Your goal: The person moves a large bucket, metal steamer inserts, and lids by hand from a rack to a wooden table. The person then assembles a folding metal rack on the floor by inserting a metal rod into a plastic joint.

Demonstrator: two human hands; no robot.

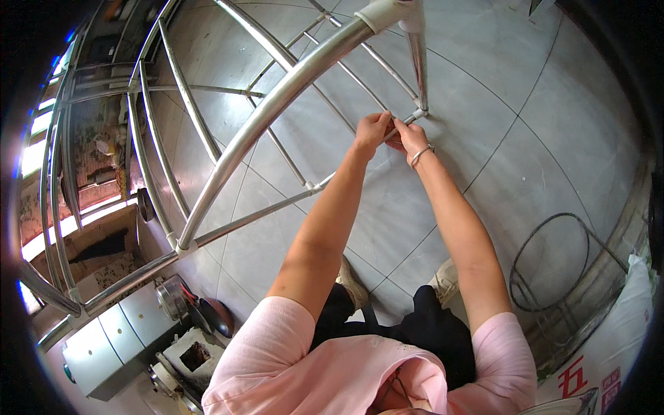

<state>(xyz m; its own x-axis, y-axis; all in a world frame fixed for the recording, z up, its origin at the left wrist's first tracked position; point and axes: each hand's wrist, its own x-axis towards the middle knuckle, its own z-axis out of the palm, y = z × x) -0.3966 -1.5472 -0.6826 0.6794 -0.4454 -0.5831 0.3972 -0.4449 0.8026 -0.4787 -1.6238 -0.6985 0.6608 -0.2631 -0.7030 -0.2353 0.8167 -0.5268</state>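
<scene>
A rack of shiny metal tubes [270,124] with white plastic joints [313,186] stands in front of me. Both my arms reach forward to its low near rail [256,215]. My left hand [372,133] has its fingers closed on this rail where a thin crossbar meets it. Right beside it, thumbs almost touching, my right hand [411,140] pinches the same rail, close to the corner joint [420,113]. The fingers' undersides and whatever small part lies between them are hidden. A bracelet [422,156] circles my right wrist.
Grey floor tiles [484,149] lie under the rack. A black cable loop [550,263] is at the right, near a white sack [609,346]. At lower left are a grey metal box [117,339], a dark round pan [214,316] and a cardboard box [104,242].
</scene>
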